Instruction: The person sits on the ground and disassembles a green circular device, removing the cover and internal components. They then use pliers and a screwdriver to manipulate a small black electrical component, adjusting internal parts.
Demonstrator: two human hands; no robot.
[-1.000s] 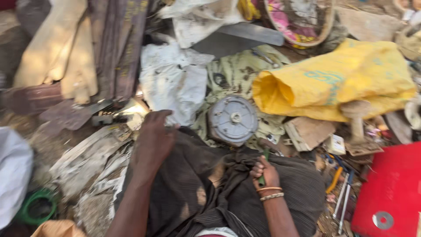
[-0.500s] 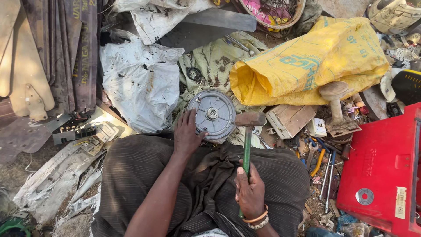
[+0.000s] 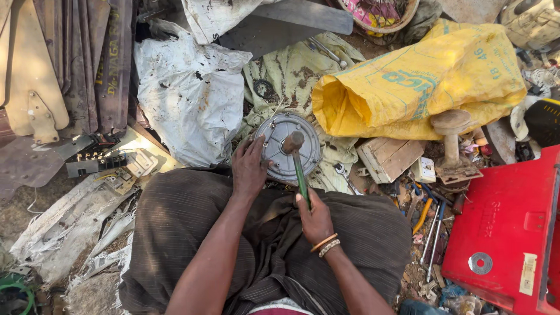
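Note:
A round grey metal motor housing [image 3: 279, 133] lies on the ground in front of my knees. My left hand [image 3: 249, 169] rests on its left rim, fingers spread on the metal. My right hand [image 3: 315, 217], with bangles at the wrist, grips the green handle of a hammer [image 3: 298, 166]. The hammer's head sits over the middle of the housing. I sit with a dark striped cloth [image 3: 175, 233] over my legs.
A yellow sack [image 3: 420, 81] lies to the right, a white sack [image 3: 186, 99] to the left. A red case [image 3: 507, 233] stands at right. Wooden block [image 3: 389, 157], screwdrivers and pliers [image 3: 426, 216], a wrench [image 3: 345, 178] and scrap litter the ground.
The hammer swung from beside the housing onto its centre. My right hand rose toward the housing. My left hand stayed on the rim.

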